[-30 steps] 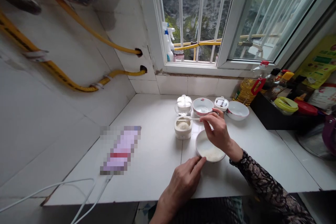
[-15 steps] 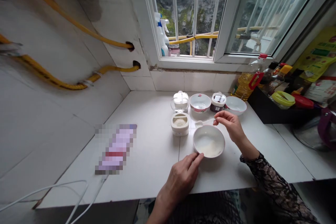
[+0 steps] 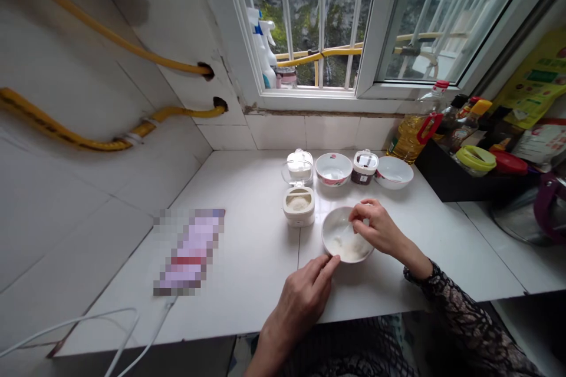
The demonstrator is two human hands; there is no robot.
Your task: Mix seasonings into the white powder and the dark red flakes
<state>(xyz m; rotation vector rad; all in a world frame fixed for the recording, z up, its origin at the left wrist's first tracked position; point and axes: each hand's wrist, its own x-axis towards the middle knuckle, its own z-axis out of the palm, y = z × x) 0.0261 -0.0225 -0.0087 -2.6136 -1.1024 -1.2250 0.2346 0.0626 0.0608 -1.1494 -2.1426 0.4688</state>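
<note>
A white bowl (image 3: 329, 227) stands on the counter before me, with pale white granules (image 3: 352, 249) in its bottom. My left hand (image 3: 304, 291) is closed at its near left edge, fingertips gripping the rim. Over the bowl, my right hand (image 3: 379, 227) pinches the handle of a small whitish spoon (image 3: 339, 241). The spoon's head is down among the granules and hard to make out against them; my fingers cover most of the handle. Just left of the bowl is a cream seasoning jar (image 3: 299, 218), its clear lid raised, with similar pale granules inside.
Behind stand a flowered bowl (image 3: 333, 174), a lidded jar with dark contents (image 3: 365, 168) and another white bowl (image 3: 394, 174). An oil bottle (image 3: 409, 132) and a black box (image 3: 435, 174) of condiments are at right. A blurred purple device (image 3: 190, 253) with a cable lies left.
My right hand has come down and slightly left, bringing the spoon from behind the bowl's far rim into it. The granules now look spread and disturbed. My left hand stays at the rim.
</note>
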